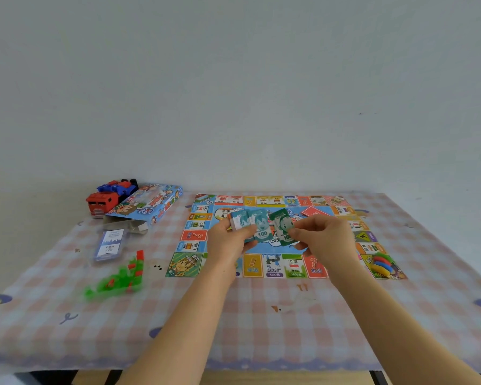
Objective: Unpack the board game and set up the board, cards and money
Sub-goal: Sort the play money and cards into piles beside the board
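**Hands on the money: peeling notes off the stack**

Left hand (228, 241): fingers and thumb curled round a stack of play money (247, 222), held above the middle of the board (195, 236), teal 100 notes fanned on top. Right hand (324, 237): thumb and forefinger pinching the lower edge of one green note (282, 225), right against the stack; touching or merely overlapping, cannot tell. Both forearms reaching in from the near table edge, wrists raised off the checked tablecloth (67, 315), palms turned inward toward each other.

Step judged: sorting money by colour, roughly midway through setup. Board already flat on the cloth. Red card (314, 212) lying on its far right part, coloured pawns (383, 266) heaped on its near right corner.

To do well:
- Pinch a single note only, and slide it sideways rather than lifting, to avoid dragging a neighbour along.
- Grip the stack firmly without bending it. Thin paper, probably prone to clinging and creasing.
- Lay each colour in a separate pile beside the board, not over the squares.

Off to the left, well apart from both hands: open game box (150, 204), toy truck (109, 198) behind it, wrapped card pack (110, 244), heap of green and red houses (122, 276). Card pack apparently not yet opened.
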Demonstrator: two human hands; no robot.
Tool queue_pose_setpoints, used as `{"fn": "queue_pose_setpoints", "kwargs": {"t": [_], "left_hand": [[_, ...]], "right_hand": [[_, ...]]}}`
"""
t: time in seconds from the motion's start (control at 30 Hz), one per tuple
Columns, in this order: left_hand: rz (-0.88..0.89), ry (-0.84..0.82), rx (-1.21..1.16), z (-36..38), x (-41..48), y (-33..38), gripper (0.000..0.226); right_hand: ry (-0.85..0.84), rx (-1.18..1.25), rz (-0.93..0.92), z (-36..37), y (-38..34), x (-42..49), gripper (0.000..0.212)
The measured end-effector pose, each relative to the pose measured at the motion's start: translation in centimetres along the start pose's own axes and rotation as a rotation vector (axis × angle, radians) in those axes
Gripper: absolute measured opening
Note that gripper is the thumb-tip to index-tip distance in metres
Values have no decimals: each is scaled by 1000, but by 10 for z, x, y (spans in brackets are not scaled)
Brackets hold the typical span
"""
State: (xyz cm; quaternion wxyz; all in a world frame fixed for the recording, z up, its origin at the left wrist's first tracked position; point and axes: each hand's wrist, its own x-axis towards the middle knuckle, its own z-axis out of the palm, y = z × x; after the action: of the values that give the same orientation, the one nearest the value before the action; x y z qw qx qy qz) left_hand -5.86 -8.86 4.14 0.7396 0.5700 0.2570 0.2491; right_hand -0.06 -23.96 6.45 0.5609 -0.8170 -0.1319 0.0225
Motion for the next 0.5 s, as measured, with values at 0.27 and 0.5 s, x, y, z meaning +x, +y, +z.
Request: {"fn": "queue_pose_setpoints", "kwargs": {"t": [0.27, 0.5], "left_hand": [[30, 58, 56, -3, -2, -6, 16], [6, 51, 48, -4, -2, -7, 18]], "right_hand": [[-243, -731, -145, -5, 0, 10, 18], [-249, -736, -181, -1, 2, 10, 6]]}}
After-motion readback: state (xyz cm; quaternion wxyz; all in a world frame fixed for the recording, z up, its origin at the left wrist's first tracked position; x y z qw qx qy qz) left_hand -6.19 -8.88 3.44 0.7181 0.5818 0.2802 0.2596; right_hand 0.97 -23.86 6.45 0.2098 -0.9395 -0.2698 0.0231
